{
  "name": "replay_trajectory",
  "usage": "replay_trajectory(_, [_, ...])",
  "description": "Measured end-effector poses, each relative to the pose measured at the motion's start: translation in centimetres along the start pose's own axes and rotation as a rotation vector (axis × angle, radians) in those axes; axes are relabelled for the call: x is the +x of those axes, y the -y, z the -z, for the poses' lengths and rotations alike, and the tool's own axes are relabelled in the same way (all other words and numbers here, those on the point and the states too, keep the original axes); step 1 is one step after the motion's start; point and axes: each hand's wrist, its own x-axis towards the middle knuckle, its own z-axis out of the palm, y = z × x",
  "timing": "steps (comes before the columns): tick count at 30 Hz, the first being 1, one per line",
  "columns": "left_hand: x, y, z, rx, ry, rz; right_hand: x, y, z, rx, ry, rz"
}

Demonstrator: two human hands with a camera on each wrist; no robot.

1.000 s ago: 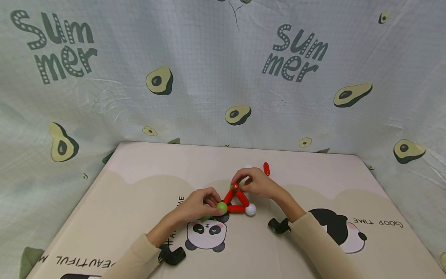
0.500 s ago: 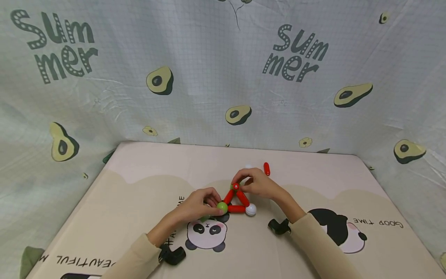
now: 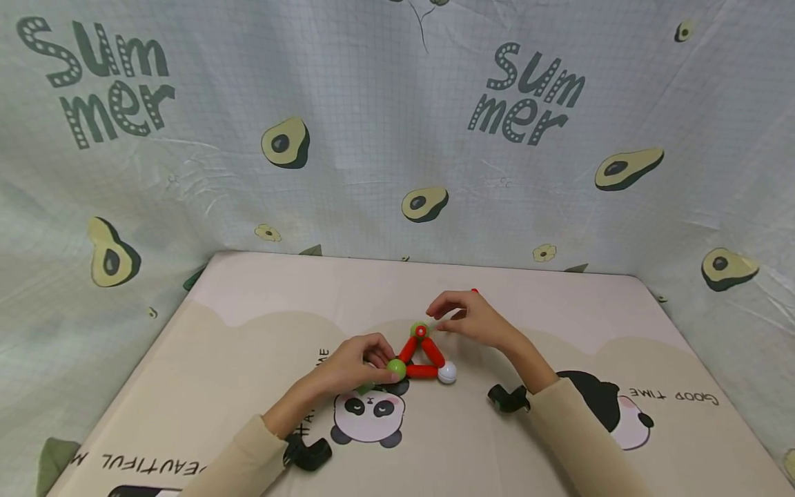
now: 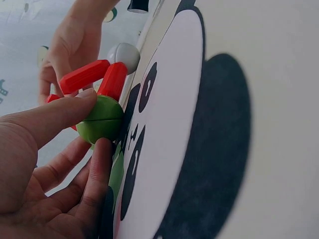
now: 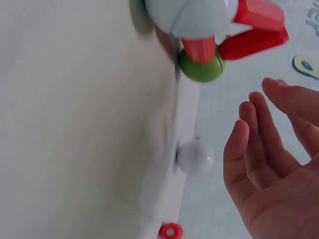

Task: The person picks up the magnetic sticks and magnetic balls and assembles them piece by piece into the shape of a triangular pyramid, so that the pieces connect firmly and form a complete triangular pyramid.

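Observation:
A small frame of red rods and balls stands on the table. My left hand pinches its near green ball between thumb and fingers. A red rod joins that ball to a white ball. Other rods lean up, their ends close together. Another green ball sits at the far corner, partly covered by a red rod end in the head view. Apart from the frame, up and right of it, my right hand holds nothing, its fingers loosely bent.
A loose white ball and a loose red rod lie towards the back of the table, mostly hidden by the right hand in the head view. A printed cloth hangs behind the table. A black wrist camera is on the right wrist.
My right hand has let go at the top of the frame and moved up and right, over the loose pieces. The left hand and the frame stay put.

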Motion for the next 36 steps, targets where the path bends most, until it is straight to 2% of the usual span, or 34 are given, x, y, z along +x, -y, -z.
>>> replay_trajectory(8, [0.1, 0.1, 0.0, 0.008, 0.0, -0.001, -0.4, -1.1, 2.7, -0.057, -0.138, -0.054])
replay_trajectory(12, [0.0, 0.2, 0.0, 0.007, 0.0, -0.002, -0.5, -1.9, 3.9, -0.084, -0.206, -0.115])
replay_trajectory(19, [-0.1, 0.1, 0.0, 0.014, 0.004, -0.009, -0.2, -4.0, 5.1, -0.149, -0.293, -0.354])
replay_trajectory(23, [0.0, 0.1, 0.0, 0.013, 0.007, -0.011, 0.1, -5.0, 5.5, -0.157, -0.287, -0.467])
replay_trajectory(27, [0.0, 0.0, 0.0, 0.013, 0.008, -0.015, 0.5, -5.6, 5.7, -0.152, -0.232, -0.532])
replay_trajectory(36, [0.1, 0.0, 0.0, 0.015, 0.01, -0.019, 1.4, -5.7, 5.4, -0.212, -0.188, -0.524])
